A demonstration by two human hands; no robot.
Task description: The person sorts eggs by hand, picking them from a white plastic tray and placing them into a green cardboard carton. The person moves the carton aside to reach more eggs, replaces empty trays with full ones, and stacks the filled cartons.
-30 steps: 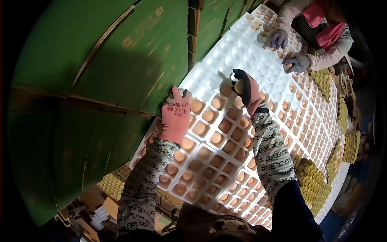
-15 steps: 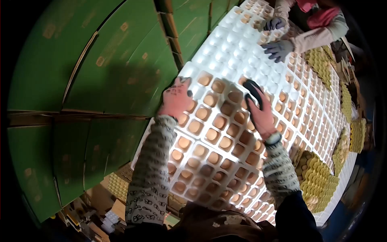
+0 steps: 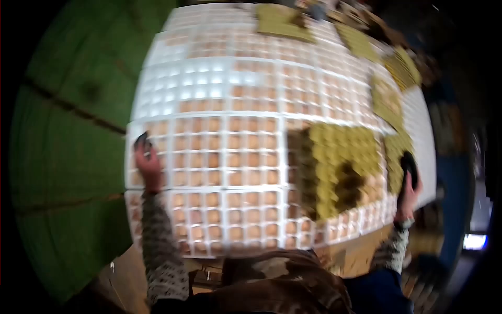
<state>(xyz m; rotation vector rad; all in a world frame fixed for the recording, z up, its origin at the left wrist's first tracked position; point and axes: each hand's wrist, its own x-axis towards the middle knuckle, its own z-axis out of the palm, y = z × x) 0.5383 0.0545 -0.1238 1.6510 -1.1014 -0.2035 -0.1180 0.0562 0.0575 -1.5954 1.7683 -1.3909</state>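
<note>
The picture is motion-blurred. White plastic egg trays (image 3: 225,152) full of brown eggs (image 3: 213,158) cover the table in front of me. My left hand (image 3: 147,162), in a pink glove with dark fingertips, rests on the left edge of the near trays. My right hand (image 3: 409,186), gloved the same way, is far out at the right, at the table's edge beside a stack of yellow-green pulp egg trays (image 3: 342,172). Whether either hand holds anything is blurred.
Green cardboard boxes (image 3: 68,157) stand along the left. Some cells at the back left of the white trays (image 3: 193,83) have no eggs. More yellow-green pulp trays (image 3: 387,99) lie at the right and far end (image 3: 282,21). A dark floor lies beyond the right edge.
The view has swung sharply to the right. My right hand has left the middle of the trays and gone out to the right edge. My left hand stays at the trays' left edge.
</note>
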